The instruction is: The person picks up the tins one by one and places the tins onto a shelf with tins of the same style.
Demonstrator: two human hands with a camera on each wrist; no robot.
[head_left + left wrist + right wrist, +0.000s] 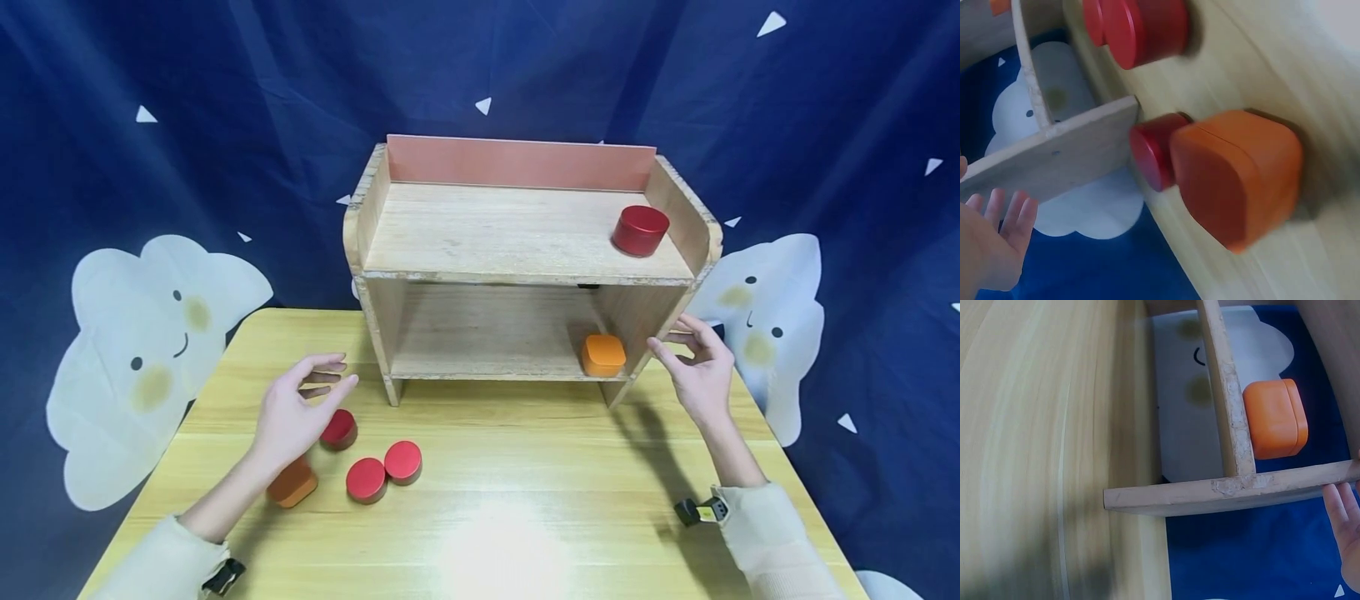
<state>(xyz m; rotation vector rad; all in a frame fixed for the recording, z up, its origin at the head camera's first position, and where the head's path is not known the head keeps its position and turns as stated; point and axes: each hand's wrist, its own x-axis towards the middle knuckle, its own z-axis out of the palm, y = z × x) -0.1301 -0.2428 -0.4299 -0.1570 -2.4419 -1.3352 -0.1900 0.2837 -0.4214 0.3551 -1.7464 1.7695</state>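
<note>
A small two-tier wooden shelf [510,242] stands at the back of the table. On its top board is a red round tin [637,237]; an orange rounded-square tin [603,358] sits on the lower board at the right. My left hand [292,417] is held in the air left of the shelf, fingers loosely bent and holding nothing. Below it are an orange tin [1235,175] and a red tin [1155,150]. My right hand [701,371] is at the shelf's right side panel [1235,490], thumb and fingers spread; whether they touch it I cannot tell.
Two red tins [367,481] [403,462] stand side by side on the table [525,467], left of its middle. Behind hangs a dark blue curtain [300,108] with white clouds and triangles. A pink board [521,162] backs the shelf's top.
</note>
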